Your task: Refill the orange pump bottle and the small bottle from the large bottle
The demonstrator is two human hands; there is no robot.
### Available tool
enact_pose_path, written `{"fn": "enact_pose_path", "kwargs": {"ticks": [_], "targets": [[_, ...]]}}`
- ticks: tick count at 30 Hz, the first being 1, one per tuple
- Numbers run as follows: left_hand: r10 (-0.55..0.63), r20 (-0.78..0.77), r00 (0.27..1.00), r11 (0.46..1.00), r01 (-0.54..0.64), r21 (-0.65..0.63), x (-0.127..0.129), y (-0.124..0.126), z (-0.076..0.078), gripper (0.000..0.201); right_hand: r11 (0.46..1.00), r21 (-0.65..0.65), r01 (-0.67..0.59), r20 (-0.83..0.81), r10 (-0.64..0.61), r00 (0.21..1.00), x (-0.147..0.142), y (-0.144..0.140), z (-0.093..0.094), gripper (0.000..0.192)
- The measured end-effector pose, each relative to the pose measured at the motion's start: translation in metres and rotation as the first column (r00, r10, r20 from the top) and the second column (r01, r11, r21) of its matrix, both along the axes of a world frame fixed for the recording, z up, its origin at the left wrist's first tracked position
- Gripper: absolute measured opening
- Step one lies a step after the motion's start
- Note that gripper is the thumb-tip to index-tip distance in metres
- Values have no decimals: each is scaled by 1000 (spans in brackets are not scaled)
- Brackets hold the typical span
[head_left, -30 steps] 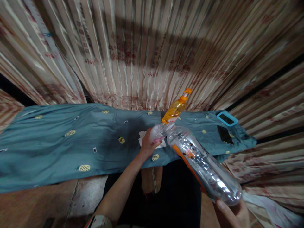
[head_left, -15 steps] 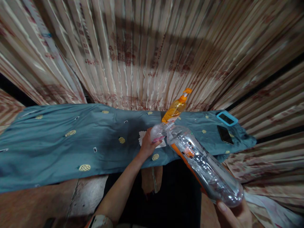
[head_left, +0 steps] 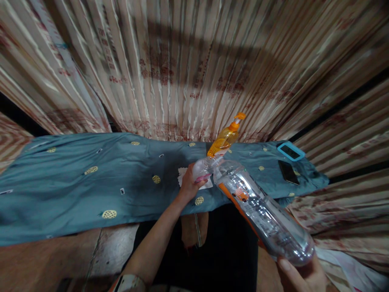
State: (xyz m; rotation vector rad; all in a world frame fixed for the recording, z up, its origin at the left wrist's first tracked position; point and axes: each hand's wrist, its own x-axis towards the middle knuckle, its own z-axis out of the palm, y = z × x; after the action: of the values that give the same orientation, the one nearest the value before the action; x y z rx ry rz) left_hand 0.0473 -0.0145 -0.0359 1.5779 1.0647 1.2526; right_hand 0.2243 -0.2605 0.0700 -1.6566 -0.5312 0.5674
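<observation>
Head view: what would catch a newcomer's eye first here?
A big clear plastic bottle slants across the lower right, its base held by the right hand. The left hand grips a small clear container at its mouth. Behind stands an orange pump bottle on the teal cloth.

A long surface covered by a teal cloth, dotted with small yellow round motifs, is seen stretching well to the left and right of the left hand. A white tissue is laid on the cloth directly under that hand. Just beyond the hand, an orange pump bottle is stood upright. Well to the right of the hand, near the cloth's far end, a device in a light-blue case and a dark phone are laid flat, side by side.
</observation>
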Motion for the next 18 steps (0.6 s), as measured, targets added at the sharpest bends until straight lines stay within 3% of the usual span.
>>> {"fn": "enact_pose_path", "kwargs": {"ticks": [11,18], "targets": [[-13,7,1000,1000,13,7,-1,-1,2,55,999,3,47,18,-47,999,-13,7,17,138],[-8,21,1000,1000,9,-12,-1,-2,5,56,999,35,18,35,-19,999,-10,4,15,118]]}}
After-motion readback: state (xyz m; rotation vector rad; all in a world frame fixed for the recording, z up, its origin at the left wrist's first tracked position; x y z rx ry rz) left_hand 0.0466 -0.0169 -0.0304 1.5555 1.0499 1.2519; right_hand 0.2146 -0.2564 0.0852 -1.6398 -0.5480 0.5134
